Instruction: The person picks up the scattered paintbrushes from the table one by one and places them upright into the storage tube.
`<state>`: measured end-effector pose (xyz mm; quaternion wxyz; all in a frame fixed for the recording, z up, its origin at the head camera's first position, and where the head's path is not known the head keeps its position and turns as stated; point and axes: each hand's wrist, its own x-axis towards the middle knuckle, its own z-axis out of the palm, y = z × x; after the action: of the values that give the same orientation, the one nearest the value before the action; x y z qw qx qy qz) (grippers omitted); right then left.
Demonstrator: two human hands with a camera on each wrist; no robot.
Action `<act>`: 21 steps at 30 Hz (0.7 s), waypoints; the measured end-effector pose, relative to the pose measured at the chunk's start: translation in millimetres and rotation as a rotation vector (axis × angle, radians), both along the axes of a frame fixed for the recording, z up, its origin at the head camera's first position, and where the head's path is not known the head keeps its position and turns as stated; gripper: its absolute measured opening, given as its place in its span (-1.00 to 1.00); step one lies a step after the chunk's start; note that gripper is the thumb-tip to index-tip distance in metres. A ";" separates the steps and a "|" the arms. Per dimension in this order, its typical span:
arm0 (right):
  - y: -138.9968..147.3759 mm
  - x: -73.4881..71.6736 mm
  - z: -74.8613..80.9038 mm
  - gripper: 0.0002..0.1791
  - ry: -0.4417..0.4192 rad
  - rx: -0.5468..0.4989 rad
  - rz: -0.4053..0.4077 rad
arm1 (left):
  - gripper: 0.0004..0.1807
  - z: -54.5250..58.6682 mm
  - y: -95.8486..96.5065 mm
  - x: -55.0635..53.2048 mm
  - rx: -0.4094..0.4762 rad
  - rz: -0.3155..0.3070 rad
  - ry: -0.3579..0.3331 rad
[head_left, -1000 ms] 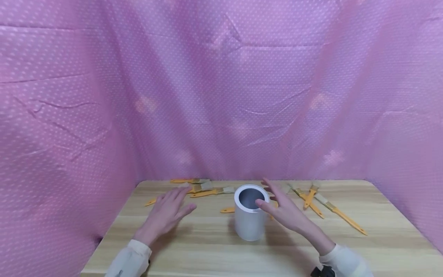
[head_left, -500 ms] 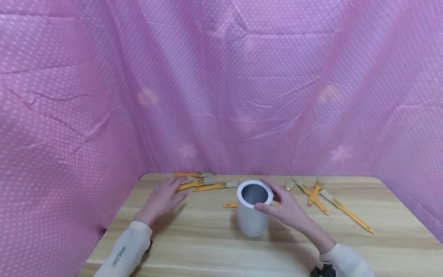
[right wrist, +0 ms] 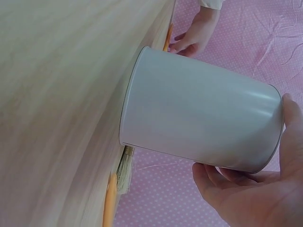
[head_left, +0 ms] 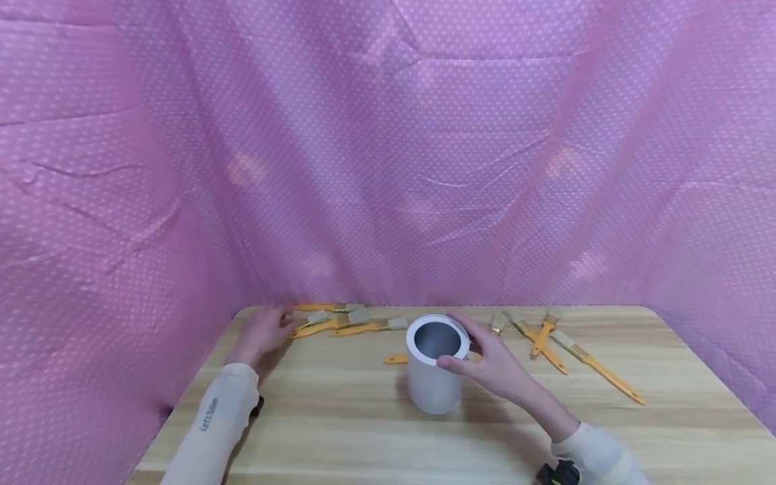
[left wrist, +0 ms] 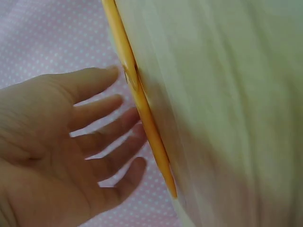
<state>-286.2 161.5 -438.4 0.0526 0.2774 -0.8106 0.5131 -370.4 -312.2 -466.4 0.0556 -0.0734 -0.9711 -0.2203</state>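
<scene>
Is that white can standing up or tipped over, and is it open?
Upright and open: the white can stands on its base on the table, and its uncovered mouth shows the grey inside.

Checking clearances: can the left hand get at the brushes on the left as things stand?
Likely yes: the left hand is right beside those brushes, nothing visibly between; the can stands off to the right.

From here I see a pale wood-grained table (head_left: 339,424) — a white can (head_left: 435,389) stands upright near its middle, orange-handled paintbrushes (head_left: 356,329) lie grouped at the far left. Right of the can rest a crossed pair (head_left: 543,339) and a long brush (head_left: 611,380).
</scene>
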 end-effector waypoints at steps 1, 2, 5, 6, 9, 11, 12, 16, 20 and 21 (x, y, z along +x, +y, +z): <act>-0.4 0.0 0.0 -0.08 0.000 -0.002 0.001 | -0.64 -0.1 -0.7 -1.4 -0.012 0.007 -0.034; -0.8 0.0 0.2 -0.08 -0.001 -0.004 0.000 | -0.70 0.1 -1.1 -2.7 -0.019 0.008 -0.063; -2.4 0.0 1.4 -0.07 -0.002 -0.004 -0.003 | -0.82 1.5 -0.6 -6.1 -0.025 0.005 -0.123; -3.0 -0.4 2.0 -0.08 0.001 -0.006 -0.004 | -0.83 2.6 -0.1 -7.3 -0.022 0.005 -0.133; -3.6 1.0 4.4 -0.07 -0.004 0.002 -0.004 | -0.72 3.0 1.4 -5.7 0.002 0.017 -0.138; -3.7 1.6 5.5 -0.06 -0.004 0.006 -0.008 | -0.67 3.5 1.7 -5.8 0.014 0.014 -0.136; -3.5 2.0 6.0 -0.06 -0.003 0.009 -0.012 | -0.66 3.8 1.7 -6.0 0.017 0.005 -0.134; -3.6 2.0 7.2 -0.04 -0.002 0.006 -0.008 | -0.70 4.5 1.3 -6.9 0.003 -0.025 -0.113; -3.0 0.2 6.6 -0.05 -0.006 0.004 0.007 | -0.78 4.6 1.6 -6.7 -0.010 -0.018 -0.118; -2.6 -0.2 6.3 -0.06 -0.006 0.006 0.007 | -0.80 4.9 2.3 -6.5 -0.007 -0.015 -0.119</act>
<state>-286.4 159.0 -432.1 0.0476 0.2791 -0.8112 0.5117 -376.9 -309.9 -461.5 -0.0043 -0.0673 -0.9728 -0.2215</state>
